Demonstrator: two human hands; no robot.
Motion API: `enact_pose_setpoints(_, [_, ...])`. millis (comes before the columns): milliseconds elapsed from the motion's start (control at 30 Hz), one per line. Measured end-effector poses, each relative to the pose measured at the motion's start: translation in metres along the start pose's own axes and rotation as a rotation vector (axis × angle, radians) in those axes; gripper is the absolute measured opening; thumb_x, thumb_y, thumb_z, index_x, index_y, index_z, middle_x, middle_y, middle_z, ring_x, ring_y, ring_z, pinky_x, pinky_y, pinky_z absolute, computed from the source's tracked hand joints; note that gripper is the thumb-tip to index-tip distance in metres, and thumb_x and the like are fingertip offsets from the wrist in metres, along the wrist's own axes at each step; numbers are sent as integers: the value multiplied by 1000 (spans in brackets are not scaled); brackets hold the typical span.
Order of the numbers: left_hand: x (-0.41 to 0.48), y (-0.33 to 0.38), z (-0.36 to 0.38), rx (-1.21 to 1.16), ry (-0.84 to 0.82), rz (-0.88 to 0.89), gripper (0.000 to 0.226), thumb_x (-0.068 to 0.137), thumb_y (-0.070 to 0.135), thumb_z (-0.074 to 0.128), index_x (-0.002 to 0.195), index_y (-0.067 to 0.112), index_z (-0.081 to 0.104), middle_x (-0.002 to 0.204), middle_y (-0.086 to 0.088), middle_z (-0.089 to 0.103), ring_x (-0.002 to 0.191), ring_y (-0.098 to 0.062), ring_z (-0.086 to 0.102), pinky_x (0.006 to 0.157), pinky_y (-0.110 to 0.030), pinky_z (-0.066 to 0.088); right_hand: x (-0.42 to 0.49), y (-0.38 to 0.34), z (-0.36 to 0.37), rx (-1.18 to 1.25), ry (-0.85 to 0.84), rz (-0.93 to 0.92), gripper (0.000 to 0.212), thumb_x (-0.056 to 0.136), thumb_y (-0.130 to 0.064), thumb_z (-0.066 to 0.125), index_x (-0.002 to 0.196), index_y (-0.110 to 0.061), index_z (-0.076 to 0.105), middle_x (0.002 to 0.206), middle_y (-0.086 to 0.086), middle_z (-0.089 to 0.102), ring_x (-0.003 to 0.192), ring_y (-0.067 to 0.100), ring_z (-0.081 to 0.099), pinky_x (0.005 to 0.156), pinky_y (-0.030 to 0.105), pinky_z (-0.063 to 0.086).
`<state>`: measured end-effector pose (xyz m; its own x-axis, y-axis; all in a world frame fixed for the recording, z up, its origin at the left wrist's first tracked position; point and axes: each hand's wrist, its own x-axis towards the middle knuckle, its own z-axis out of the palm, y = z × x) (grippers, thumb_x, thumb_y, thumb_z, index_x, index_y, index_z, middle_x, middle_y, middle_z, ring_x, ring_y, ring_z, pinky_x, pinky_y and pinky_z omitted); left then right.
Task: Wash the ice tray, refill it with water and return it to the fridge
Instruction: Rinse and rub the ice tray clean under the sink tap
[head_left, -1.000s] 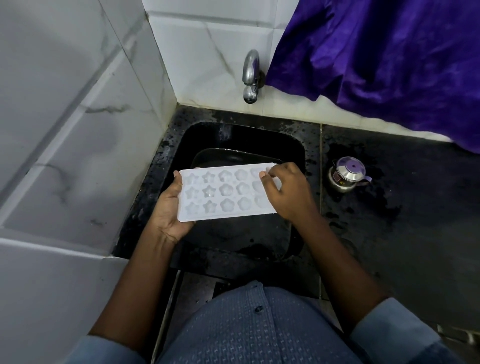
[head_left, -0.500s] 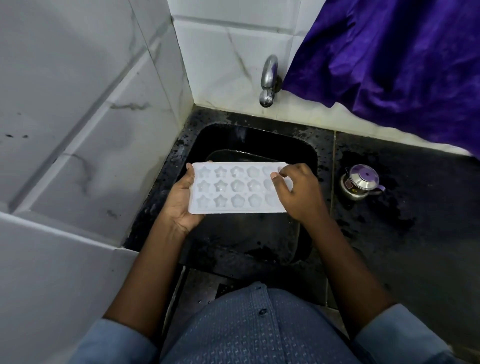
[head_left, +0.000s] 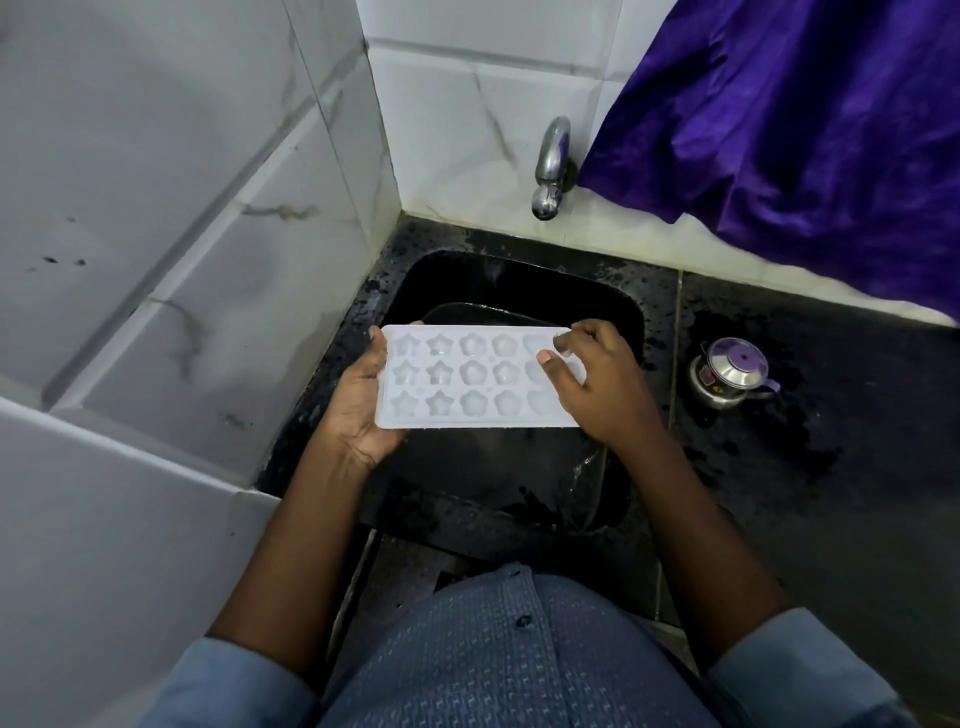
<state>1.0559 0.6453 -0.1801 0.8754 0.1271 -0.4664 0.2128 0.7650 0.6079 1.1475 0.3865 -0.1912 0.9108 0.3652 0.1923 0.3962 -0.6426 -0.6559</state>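
Tray (head_left: 470, 376) held level over sink (head_left: 613, 306), below tap (head_left: 549, 171) (15 star and flower cells, 3 rows) | left hand (head_left: 361, 402) clasping left end | right hand (head_left: 597, 379) pinching right end | pot (head_left: 730, 374) on counter (head_left: 857, 467) right of sink
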Motion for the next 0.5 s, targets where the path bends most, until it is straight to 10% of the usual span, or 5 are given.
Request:
enact_pose_setpoints(200, [-1,3,1,-18,6,-13,58,107,56,40,108,18,84,131,-15,72,112,-34,74,80,-53,63,1,-2,-1,-48,-15,9,34,99,-51,59,108,-21,71,141,0,50,127,22,42,97,37,45])
enact_pose_setpoints(500, [2,1,-2,-18,-20,-4,52,105,55,44,133,17,66,138,-15,68,116,-34,72,82,-53,63,0,1,-8,-77,-47,21,37,99,-56,57,118,-27,72,157,1,40,142,25,29,111,44,39])
